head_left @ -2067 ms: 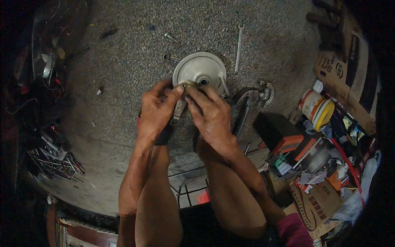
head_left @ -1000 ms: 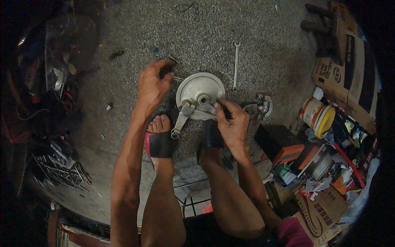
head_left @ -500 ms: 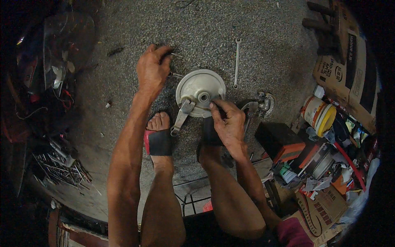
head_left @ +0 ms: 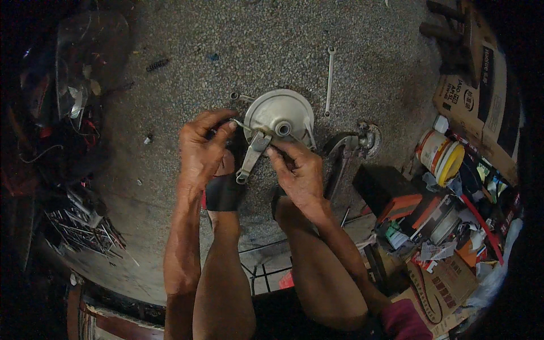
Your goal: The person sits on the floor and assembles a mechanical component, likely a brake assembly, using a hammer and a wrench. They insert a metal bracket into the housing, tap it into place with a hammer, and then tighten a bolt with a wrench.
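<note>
A round silver drum brake plate stands tilted near my feet, a hub hole in its middle. A metal brake arm is fixed to its face and points down toward me. My left hand pinches a slim metal bolt-like piece beside the plate's left edge, close to the top of the arm. My right hand is closed at the arm's right side, thumb and fingertips against it. Part of its grip is hidden behind the fingers.
A wrench lies on the speckled floor beyond the plate, a dark spring and a small blue piece to the left. Brake shoes sit at the right, near a black box, a tub and cartons.
My left hand has come back toward me with the slim piece, to the plate's left edge. My right hand has shifted left from near the hub to the brake arm.
</note>
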{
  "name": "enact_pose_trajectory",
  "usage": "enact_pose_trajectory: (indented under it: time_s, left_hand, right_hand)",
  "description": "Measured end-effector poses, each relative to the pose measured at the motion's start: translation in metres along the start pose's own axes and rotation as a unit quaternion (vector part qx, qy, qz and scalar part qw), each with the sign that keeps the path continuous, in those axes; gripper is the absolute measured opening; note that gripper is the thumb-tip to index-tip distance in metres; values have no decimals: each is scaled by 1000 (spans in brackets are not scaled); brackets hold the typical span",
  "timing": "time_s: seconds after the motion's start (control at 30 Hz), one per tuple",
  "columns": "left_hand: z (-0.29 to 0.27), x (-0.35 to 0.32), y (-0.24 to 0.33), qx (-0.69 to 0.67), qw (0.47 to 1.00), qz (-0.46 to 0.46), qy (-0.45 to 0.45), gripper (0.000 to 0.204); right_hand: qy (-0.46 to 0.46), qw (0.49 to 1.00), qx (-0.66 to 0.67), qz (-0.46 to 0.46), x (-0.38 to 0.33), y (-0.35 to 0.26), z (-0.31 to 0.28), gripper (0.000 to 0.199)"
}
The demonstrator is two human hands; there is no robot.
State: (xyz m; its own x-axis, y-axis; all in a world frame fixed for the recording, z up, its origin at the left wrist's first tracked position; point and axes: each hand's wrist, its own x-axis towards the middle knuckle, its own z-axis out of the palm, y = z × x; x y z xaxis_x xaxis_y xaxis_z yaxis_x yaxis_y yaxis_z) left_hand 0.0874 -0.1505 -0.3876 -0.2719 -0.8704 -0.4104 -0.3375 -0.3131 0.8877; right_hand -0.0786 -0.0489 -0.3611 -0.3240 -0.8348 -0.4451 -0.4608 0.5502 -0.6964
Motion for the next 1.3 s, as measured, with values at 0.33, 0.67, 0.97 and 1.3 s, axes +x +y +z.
enact_pose_trajectory:
  time_s: [0.33, 0.67, 0.97, 1.3]
  left_hand:
    - [10, -3, 2, 23, 1000, -6, -2, 19]
    - [21, -8, 0, 14, 1000, -19, 20, 18]
    - [12, -6, 0, 39, 999, -8, 35, 19]
    - [16, -10, 0, 18, 999, -20, 17, 20]
  right_hand:
    - [19, 999, 23, -36, 3, 6, 4, 21]
    - [12, 999, 35, -14, 4, 5, 4, 22]
    - [-4, 998, 54, 23, 3, 6, 5, 22]
    - [-3, 999, 46, 22, 5, 1, 3, 22]
